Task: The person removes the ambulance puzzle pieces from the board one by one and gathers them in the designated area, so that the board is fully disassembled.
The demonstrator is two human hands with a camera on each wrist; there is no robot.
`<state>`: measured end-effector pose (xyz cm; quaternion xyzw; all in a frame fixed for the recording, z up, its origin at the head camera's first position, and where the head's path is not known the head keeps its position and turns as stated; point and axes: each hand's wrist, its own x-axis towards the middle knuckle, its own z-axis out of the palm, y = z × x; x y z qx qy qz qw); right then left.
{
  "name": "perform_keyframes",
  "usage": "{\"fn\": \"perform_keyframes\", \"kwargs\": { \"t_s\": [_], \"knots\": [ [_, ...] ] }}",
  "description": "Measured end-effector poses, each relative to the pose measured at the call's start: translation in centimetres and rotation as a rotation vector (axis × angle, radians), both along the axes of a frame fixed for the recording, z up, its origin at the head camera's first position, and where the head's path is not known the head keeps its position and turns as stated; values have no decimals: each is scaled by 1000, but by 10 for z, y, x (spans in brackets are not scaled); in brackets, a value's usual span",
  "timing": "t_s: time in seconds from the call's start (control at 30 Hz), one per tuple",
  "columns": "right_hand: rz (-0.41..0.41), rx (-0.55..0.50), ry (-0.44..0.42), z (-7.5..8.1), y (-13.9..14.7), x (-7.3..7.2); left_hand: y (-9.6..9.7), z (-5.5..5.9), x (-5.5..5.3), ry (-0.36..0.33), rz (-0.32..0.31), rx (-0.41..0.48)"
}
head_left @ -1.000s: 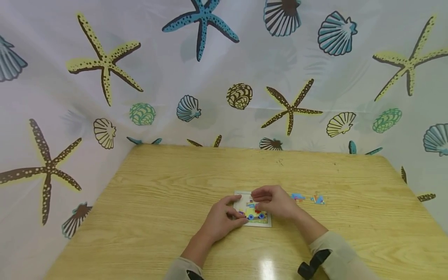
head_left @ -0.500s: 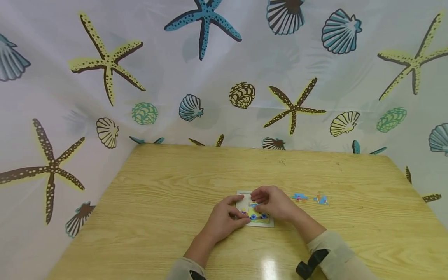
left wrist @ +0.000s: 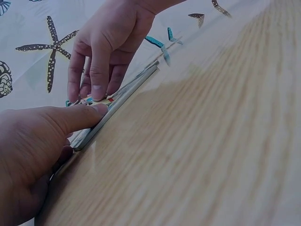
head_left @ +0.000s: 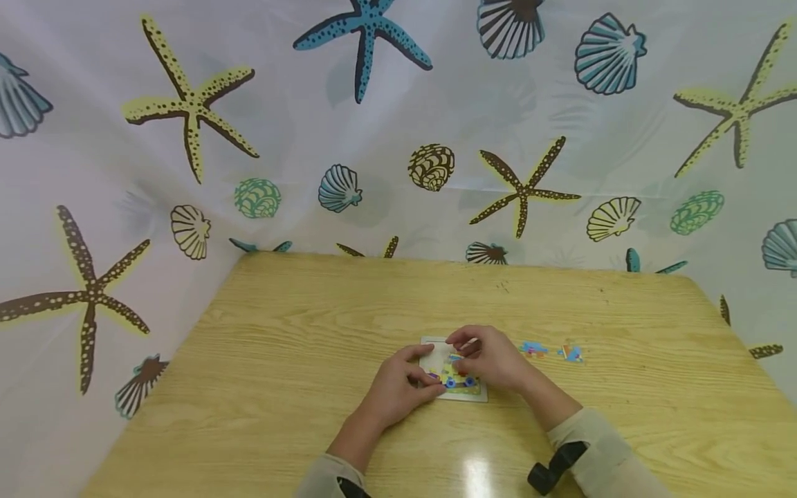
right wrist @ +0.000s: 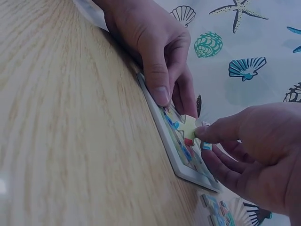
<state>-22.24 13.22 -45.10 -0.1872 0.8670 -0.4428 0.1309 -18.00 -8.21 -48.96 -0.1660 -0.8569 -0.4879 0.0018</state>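
A small jigsaw puzzle board (head_left: 468,397) with a pale rim lies flat on the table, part of it filled with a picture showing blue wheels. My left hand (head_left: 394,391) holds the board at its left side; in the right wrist view its thumb (right wrist: 161,94) presses down near the rim. Over the board, my right hand (head_left: 495,356) pinches a yellow puzzle piece (right wrist: 188,126) with a red patch between thumb and fingers. That piece is tilted above the filled part; whether its lower edge touches the board I cannot tell.
Two loose blue puzzle pieces, a nearer one (head_left: 533,349) and a farther one (head_left: 571,353), lie on the wooden table (head_left: 299,360) right of the board. Behind the table hangs a white cloth (head_left: 386,117) printed with starfish and shells.
The yellow piece has shifted slightly and tilts more under my right fingers. My left hand stays at the board's left side; the whole head view has moved a little.
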Motion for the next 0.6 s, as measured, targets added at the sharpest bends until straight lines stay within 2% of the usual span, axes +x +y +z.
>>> {"fn": "perform_keyframes", "kwargs": {
  "t_s": [0.27,0.4,0.6],
  "knots": [
    [-9,-49,-45,1,12,2,0,0,-1,22,1,-7],
    [-4,-99,-74,-1,18,5,0,-1,-1,8,1,4],
    [-68,-159,-131,-1,33,11,1,-1,-1,-23,5,28]
  ]
}}
